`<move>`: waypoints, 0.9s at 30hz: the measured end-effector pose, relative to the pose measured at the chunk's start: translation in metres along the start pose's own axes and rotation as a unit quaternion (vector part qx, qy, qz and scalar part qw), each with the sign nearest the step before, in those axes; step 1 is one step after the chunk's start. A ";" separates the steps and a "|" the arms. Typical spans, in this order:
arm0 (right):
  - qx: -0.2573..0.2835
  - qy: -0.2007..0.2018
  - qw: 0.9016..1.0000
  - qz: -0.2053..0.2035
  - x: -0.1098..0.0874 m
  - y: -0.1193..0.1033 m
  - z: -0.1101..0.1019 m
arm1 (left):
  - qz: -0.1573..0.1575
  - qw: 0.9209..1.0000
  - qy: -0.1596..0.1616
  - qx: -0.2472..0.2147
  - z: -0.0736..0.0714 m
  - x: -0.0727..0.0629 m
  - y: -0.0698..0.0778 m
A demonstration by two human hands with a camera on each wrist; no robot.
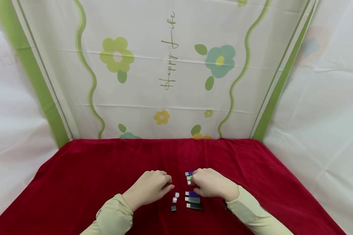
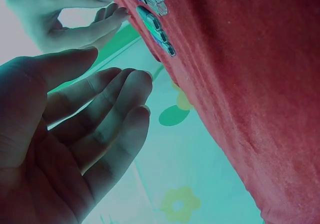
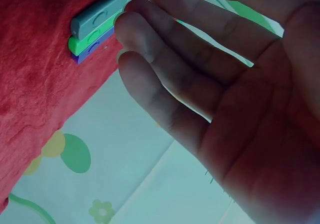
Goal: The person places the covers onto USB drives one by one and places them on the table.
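My left hand [image 1: 148, 186] hovers left of the USB sticks, its fingers loosely bent with nothing between them, as the left wrist view also shows. To the right, my right hand [image 1: 214, 184] hangs over the sticks and partly covers them. Its relaxed fingers hold nothing in the right wrist view, close to a grey USB stick [image 3: 100, 13], a green one [image 3: 76, 45] and a blue one [image 3: 81, 57] lying side by side. Nearer in the head view lie another blue stick [image 1: 191, 194], a grey one [image 1: 194, 200] and a black one [image 1: 196, 206], metal plugs pointing left.
Two clear caps [image 1: 177, 195] and a black cap [image 1: 173, 208] lie between the hands, left of the sticks. Everything rests on a red cloth [image 1: 106, 163]. White printed fabric [image 1: 147, 91] rises behind the table, with white side walls left and right.
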State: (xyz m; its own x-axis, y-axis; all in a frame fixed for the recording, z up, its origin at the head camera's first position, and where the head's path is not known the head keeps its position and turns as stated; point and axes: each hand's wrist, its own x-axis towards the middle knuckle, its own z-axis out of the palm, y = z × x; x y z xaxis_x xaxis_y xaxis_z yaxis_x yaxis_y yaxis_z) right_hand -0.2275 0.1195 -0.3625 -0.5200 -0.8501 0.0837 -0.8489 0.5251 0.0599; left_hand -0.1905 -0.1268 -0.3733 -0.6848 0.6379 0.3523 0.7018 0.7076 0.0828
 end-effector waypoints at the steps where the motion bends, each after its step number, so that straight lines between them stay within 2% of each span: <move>1: 0.006 0.000 1.000 0.000 0.000 0.000 0.000 | 0.000 1.000 0.000 0.001 0.000 0.000 0.000; 9: 0.016 -0.014 1.000 -0.004 0.001 0.002 0.001 | -0.004 1.000 -0.008 0.002 0.001 0.000 0.001; 27: 0.002 -0.027 1.000 -0.015 0.002 0.005 0.010 | -0.008 1.000 -0.022 -0.001 0.001 0.002 0.005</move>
State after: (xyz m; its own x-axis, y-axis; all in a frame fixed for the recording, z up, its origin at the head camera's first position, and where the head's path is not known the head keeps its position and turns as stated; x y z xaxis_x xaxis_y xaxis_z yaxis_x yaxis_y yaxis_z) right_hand -0.2335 0.1195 -0.3721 -0.4984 -0.8665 0.0276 -0.8646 0.4991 0.0572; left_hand -0.1889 -0.1219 -0.3727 -0.7045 0.6388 0.3093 0.6904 0.7179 0.0900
